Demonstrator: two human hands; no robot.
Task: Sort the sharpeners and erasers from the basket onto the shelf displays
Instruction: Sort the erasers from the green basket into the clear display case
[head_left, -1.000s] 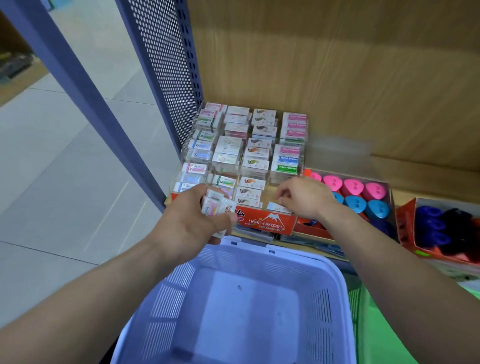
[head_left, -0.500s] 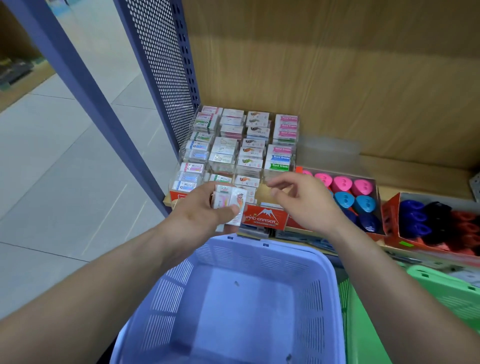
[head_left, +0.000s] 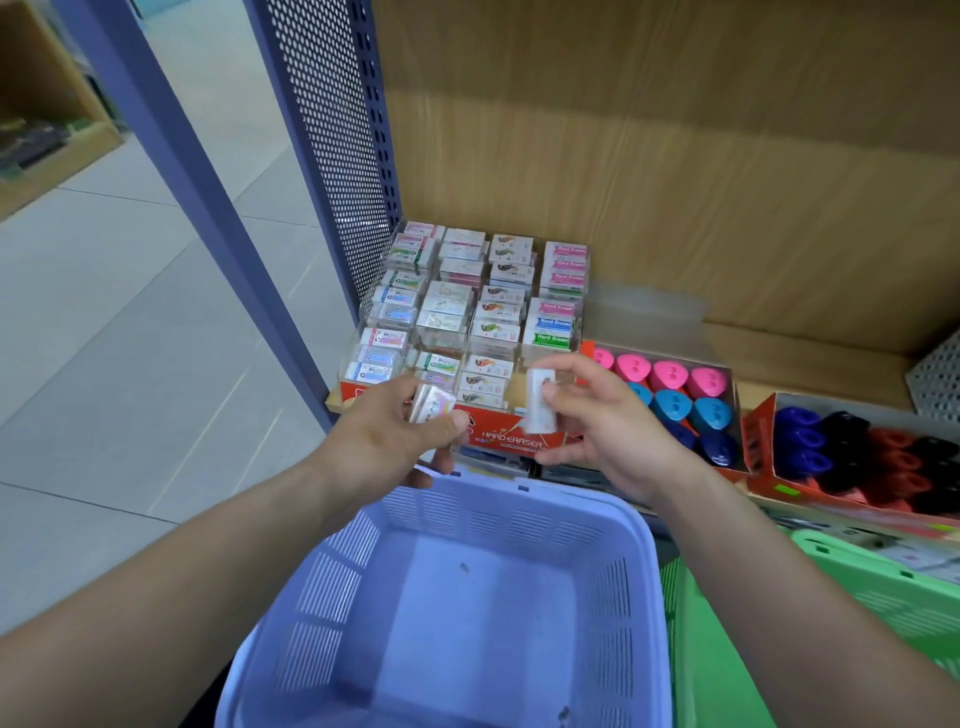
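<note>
My left hand (head_left: 395, 431) grips a small stack of wrapped erasers (head_left: 430, 404) just in front of the eraser display (head_left: 467, 312), a tiered clear rack full of boxed erasers over a red "Hard Eraser" carton. To its right, my right hand (head_left: 597, 421) pinches one white eraser (head_left: 540, 400) upright, near the rack's front right corner. Below both hands stands the lilac basket (head_left: 519, 499), with nothing but specks inside. Pink and blue sharpeners (head_left: 670, 389) fill a red box right of the rack.
Another red box (head_left: 857, 452) of dark blue, black and red sharpeners sits at far right. A green basket (head_left: 883, 587) stands to the right of the lilac one. The perforated blue shelf upright (head_left: 332, 156) borders the rack on the left; tiled floor lies beyond.
My right hand has lifted away from the rack's front row and now holds a white eraser taken from my left hand's stack. My left hand stays in place with its remaining erasers.
</note>
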